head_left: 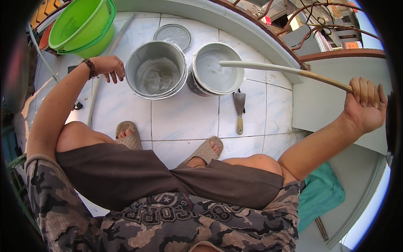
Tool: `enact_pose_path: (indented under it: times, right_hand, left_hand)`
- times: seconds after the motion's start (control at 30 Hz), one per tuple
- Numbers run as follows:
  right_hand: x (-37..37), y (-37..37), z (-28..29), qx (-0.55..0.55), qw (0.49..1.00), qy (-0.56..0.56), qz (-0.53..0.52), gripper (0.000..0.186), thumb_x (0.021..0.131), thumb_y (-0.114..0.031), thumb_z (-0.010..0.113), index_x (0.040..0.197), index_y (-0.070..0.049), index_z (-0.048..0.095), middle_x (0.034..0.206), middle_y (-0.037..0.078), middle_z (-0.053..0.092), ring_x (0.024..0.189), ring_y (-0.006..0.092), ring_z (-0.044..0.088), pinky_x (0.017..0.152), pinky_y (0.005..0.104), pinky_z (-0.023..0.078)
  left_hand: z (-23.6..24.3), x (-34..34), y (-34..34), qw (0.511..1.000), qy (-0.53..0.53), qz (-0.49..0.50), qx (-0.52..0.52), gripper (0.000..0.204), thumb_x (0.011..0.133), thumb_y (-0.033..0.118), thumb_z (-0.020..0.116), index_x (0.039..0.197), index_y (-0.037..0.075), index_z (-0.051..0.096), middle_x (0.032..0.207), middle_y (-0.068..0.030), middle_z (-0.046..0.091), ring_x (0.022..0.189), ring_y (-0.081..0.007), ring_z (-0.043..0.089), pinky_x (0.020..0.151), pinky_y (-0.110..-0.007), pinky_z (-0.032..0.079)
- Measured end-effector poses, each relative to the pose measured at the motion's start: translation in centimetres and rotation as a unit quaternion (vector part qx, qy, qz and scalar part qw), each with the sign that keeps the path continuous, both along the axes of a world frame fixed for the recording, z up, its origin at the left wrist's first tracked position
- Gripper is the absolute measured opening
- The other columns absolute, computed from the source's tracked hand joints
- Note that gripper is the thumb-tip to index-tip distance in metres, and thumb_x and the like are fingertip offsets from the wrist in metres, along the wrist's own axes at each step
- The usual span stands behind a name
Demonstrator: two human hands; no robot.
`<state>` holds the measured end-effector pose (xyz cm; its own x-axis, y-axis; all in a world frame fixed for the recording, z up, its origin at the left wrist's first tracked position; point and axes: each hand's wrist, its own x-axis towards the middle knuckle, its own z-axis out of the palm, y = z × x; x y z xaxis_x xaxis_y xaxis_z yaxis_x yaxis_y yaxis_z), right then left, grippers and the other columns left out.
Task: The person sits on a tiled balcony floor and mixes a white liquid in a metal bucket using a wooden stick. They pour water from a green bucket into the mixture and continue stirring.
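Note:
My right hand [365,103], raised at the far right, is closed around the bare end of a wooden stick [323,78]. The stick's other half is coated in grey paint, and its tip reaches over a bucket of grey paint [218,67]; whether it touches the paint I cannot tell. My left hand [108,67] hangs loose with bent fingers and holds nothing. It is just left of a second grey bucket [156,69], which has grey paint low inside. A paint-smeared round lid [172,37] lies behind the buckets.
A scraper [239,110] lies on the white tiled floor [184,119] in front of the right bucket. Green tubs [79,29] stand at the far left beside a long pale pole [99,73]. A low wall with railing [268,38] curves behind. Green cloth [323,191] lies at right.

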<state>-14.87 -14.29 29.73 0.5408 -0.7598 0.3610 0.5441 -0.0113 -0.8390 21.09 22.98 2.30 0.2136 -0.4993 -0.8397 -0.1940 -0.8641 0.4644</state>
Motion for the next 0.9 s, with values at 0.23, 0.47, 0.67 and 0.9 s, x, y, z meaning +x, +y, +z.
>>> enact_pose_path:
  times: [0.23, 0.47, 0.67, 0.9]
  right_hand:
    - [0.5, 0.2, -0.1, -0.003, 0.999, 0.003, 0.037, 0.041, 0.081, -0.004, 0.05, 0.053, -0.015, 0.024, 0.048, 0.001, 0.019, 0.046, 0.0123, 0.018, 0.047, 0.028, 0.02]
    - [1.2, 0.1, -0.5, 0.003, 0.998, 0.009, 0.062, 0.041, 0.081, -0.003, 0.05, 0.052, -0.015, 0.024, 0.047, 0.0, 0.02, 0.046, 0.0121, 0.018, 0.048, 0.0278, 0.021]
    - [1.6, -0.1, -0.8, 0.007, 0.997, 0.019, 0.074, 0.04, 0.081, -0.004, 0.05, 0.052, -0.015, 0.024, 0.048, 0.0, 0.021, 0.046, 0.0122, 0.019, 0.048, 0.0281, 0.021]
    - [2.0, -0.4, -1.4, 0.004, 0.998, 0.027, 0.053, 0.038, 0.079, -0.008, 0.051, 0.053, -0.016, 0.024, 0.049, 0.0, 0.02, 0.045, 0.0123, 0.02, 0.047, 0.0283, 0.02]
  left_hand:
    - [-0.1, 0.6, 1.0, 1.0, -0.021, 0.002, 0.016, 0.029, 0.077, 0.018, 0.062, 0.096, -0.003, 0.062, 0.093, -0.0119, 0.069, 0.083, -0.0214, 0.069, 0.067, -0.034, 0.055]
    - [0.2, 0.8, 1.7, 0.998, -0.052, -0.022, 0.039, 0.025, 0.075, 0.018, 0.062, 0.093, 0.0, 0.065, 0.09, -0.0091, 0.069, 0.082, -0.0189, 0.068, 0.068, -0.033, 0.054]
    - [-0.3, 1.1, 2.0, 0.995, -0.072, -0.035, 0.052, 0.024, 0.073, 0.017, 0.063, 0.09, 0.001, 0.066, 0.086, -0.0082, 0.069, 0.082, -0.0181, 0.068, 0.066, -0.032, 0.054]
    - [-0.8, 1.5, 2.6, 0.976, -0.148, -0.125, 0.102, 0.028, 0.071, 0.02, 0.066, 0.09, 0.0, 0.068, 0.084, -0.0092, 0.069, 0.075, -0.0197, 0.066, 0.061, -0.033, 0.053]
